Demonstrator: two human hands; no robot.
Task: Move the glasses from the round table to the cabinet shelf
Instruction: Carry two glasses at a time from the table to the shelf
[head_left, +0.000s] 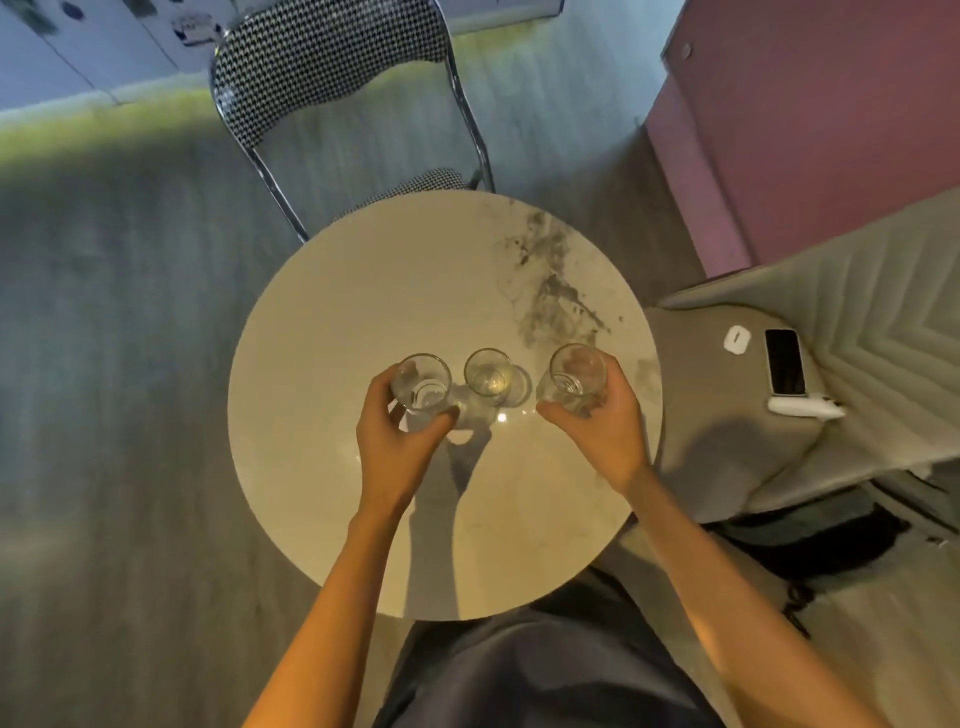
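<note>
Three clear, empty drinking glasses stand in a row on a round pale marble table (363, 291). The left hand (400, 441) grips the left glass (421, 384) and the right hand (602, 426) grips the right glass (571, 376). The middle glass (488, 375) stands untouched between them.

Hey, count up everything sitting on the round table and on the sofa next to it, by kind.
Clear glasses: 3, left, middle, right
Phone: 1
Small white tag: 1
White oblong gadget: 1
Total: 6

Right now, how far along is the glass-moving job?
Barely begun. All three glasses are at the round table: the left hand grips the left glass, the right hand the right glass. The middle glass stands untouched. No cabinet shelf is visible.
</note>
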